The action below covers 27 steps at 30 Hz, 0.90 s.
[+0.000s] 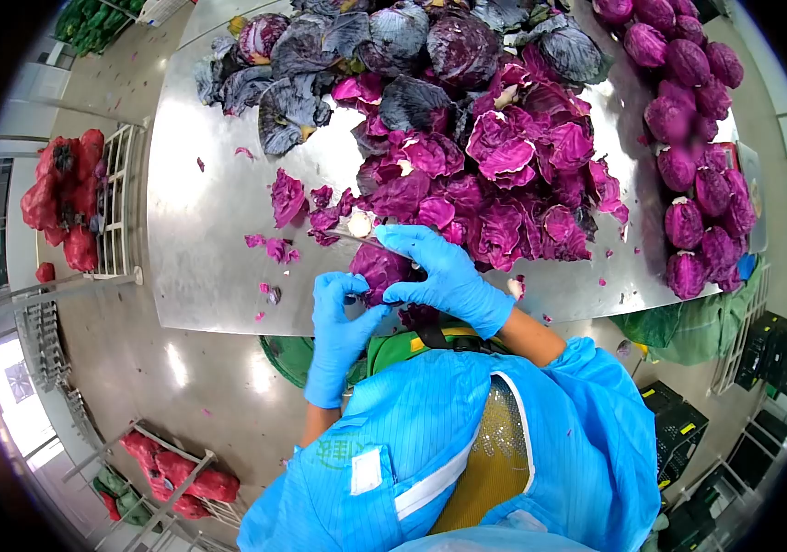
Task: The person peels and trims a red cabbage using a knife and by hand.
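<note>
A purple-red cabbage (380, 269) is between my two gloved hands, near the front edge of the steel table. My left hand (343, 322) is closed at its near left side, thumb and fingertips pinched against the outer leaves. Curved over the top and right side of the head is my right hand (448, 283), with its thumb on the near side. A thin grey strip, perhaps a knife blade (349, 236), shows by the right fingertips; its handle is hidden. A pale cut stem piece (360, 224) lies just beyond. Loose purple leaves (504, 202) are heaped close to the right hand.
Untrimmed cabbages with dark outer leaves (393, 41) cover the back of the table (200, 221). Peeled cabbages (688, 221) are piled along its right side. Red sacks (67, 198) rest on a rack at left, and black crates (678, 432) stand on the floor at right.
</note>
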Each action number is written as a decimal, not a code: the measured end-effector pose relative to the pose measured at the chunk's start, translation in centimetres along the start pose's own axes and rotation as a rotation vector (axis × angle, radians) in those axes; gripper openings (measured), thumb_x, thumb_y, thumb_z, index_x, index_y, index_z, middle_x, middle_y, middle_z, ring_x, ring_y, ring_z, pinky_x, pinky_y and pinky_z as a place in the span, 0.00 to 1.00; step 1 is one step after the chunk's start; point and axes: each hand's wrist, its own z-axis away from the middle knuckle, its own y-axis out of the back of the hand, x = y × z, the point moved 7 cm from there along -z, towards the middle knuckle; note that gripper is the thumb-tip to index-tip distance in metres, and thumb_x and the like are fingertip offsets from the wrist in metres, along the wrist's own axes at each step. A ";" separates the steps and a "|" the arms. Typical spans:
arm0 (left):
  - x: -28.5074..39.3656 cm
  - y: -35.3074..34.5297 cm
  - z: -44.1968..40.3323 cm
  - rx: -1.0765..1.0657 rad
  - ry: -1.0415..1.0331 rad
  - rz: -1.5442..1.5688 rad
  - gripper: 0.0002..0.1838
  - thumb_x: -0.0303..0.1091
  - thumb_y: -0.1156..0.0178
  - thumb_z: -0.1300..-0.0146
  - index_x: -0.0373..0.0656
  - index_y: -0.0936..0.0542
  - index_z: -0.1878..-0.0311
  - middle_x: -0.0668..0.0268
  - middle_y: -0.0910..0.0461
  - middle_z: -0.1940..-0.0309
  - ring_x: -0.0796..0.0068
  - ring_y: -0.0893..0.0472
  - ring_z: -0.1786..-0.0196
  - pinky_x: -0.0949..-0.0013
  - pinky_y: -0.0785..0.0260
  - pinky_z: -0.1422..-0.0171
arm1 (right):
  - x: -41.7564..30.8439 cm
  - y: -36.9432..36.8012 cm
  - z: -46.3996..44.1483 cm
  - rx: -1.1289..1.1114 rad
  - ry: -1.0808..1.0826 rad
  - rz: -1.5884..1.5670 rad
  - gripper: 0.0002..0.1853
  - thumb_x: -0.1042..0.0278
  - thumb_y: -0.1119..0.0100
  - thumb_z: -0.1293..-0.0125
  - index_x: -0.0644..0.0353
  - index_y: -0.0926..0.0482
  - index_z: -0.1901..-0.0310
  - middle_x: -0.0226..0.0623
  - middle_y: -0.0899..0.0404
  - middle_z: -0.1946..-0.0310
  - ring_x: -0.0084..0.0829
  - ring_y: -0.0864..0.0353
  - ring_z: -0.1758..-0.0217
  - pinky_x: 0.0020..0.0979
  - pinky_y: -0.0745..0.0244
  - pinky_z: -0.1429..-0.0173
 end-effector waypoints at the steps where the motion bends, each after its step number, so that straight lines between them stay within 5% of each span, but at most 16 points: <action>1: -0.5 0.1 -0.2 -0.050 0.027 0.052 0.20 0.26 0.24 0.55 0.43 0.21 0.58 0.61 0.25 0.58 0.67 0.23 0.57 0.67 0.28 0.53 | 0.2 0.1 -0.1 -0.006 -0.017 -0.059 0.41 0.51 0.25 0.48 0.57 0.28 0.33 0.43 0.28 0.36 0.40 0.29 0.31 0.36 0.31 0.30; 4: -1.6 0.0 -0.4 -0.191 0.100 0.198 0.13 0.25 0.27 0.48 0.40 0.22 0.62 0.67 0.27 0.59 0.76 0.25 0.58 0.72 0.29 0.52 | 0.0 0.2 -0.3 -0.044 -0.029 -0.065 0.40 0.53 0.24 0.48 0.56 0.28 0.34 0.40 0.28 0.36 0.38 0.29 0.31 0.35 0.32 0.29; 13: -5.1 0.2 1.6 -0.097 0.194 0.566 0.12 0.22 0.33 0.42 0.40 0.22 0.55 0.65 0.24 0.58 0.73 0.22 0.55 0.69 0.27 0.48 | 1.4 1.0 -0.7 -0.023 -0.118 -0.121 0.40 0.53 0.22 0.49 0.56 0.28 0.34 0.41 0.27 0.37 0.37 0.28 0.33 0.36 0.34 0.29; 16: -8.8 2.0 3.5 0.210 0.436 1.232 0.15 0.25 0.34 0.38 0.40 0.23 0.49 0.65 0.23 0.55 0.73 0.22 0.54 0.68 0.28 0.44 | 2.0 1.5 -0.6 -0.030 -0.225 -0.176 0.41 0.51 0.23 0.48 0.57 0.29 0.34 0.43 0.27 0.38 0.39 0.27 0.34 0.38 0.33 0.30; 20: -8.6 6.8 4.6 0.566 0.394 0.006 0.21 0.25 0.35 0.36 0.38 0.24 0.40 0.61 0.21 0.46 0.69 0.22 0.43 0.66 0.30 0.36 | 2.0 1.3 -0.8 -0.009 -0.245 -0.161 0.39 0.52 0.24 0.47 0.57 0.28 0.35 0.41 0.26 0.40 0.36 0.27 0.36 0.36 0.33 0.31; 23: -5.9 4.1 3.4 0.323 0.159 0.229 0.20 0.24 0.36 0.36 0.38 0.23 0.41 0.58 0.22 0.42 0.72 0.23 0.43 0.67 0.30 0.37 | 2.3 1.2 -0.8 0.001 -0.246 -0.165 0.37 0.56 0.23 0.47 0.57 0.27 0.36 0.37 0.25 0.42 0.32 0.26 0.38 0.34 0.33 0.33; 27: 1.2 -0.2 1.5 0.146 -0.087 -0.033 0.27 0.22 0.31 0.44 0.42 0.22 0.38 0.57 0.24 0.38 0.63 0.25 0.38 0.63 0.32 0.33 | 2.0 1.3 -0.8 0.017 -0.274 -0.154 0.37 0.56 0.23 0.47 0.57 0.27 0.36 0.37 0.25 0.43 0.31 0.26 0.40 0.34 0.32 0.34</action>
